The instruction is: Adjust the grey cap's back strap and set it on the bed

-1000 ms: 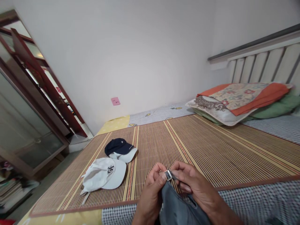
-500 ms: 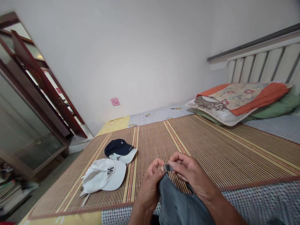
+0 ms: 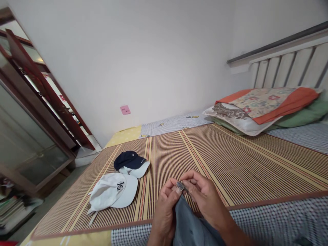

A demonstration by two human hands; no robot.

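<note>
A grey-blue cap (image 3: 191, 222) hangs from both hands at the front edge of the bed, partly cut off by the frame. My left hand (image 3: 166, 203) pinches the metal buckle (image 3: 180, 186) on the cap's back strap between thumb and fingertips. Closed on the strap just beside the buckle is my right hand (image 3: 205, 196); the strap's end is mostly hidden by the fingers. To the left lie a white cap (image 3: 107, 193) with dark letters and, behind it, a navy cap (image 3: 129, 160) overlapping another white brim (image 3: 139, 170).
A striped bamboo mat (image 3: 169, 157) covers the bed. Pillows (image 3: 235, 118) with an orange floral cover (image 3: 269, 99) lie at the right by a white radiator (image 3: 289, 66). A pink note (image 3: 125, 109) sticks to the wall. At the left stands a glass-panelled door (image 3: 33, 143).
The buckle has tilted, and my hands have drawn closer together around it. The cap's back opening has narrowed from view. The other caps have not moved.
</note>
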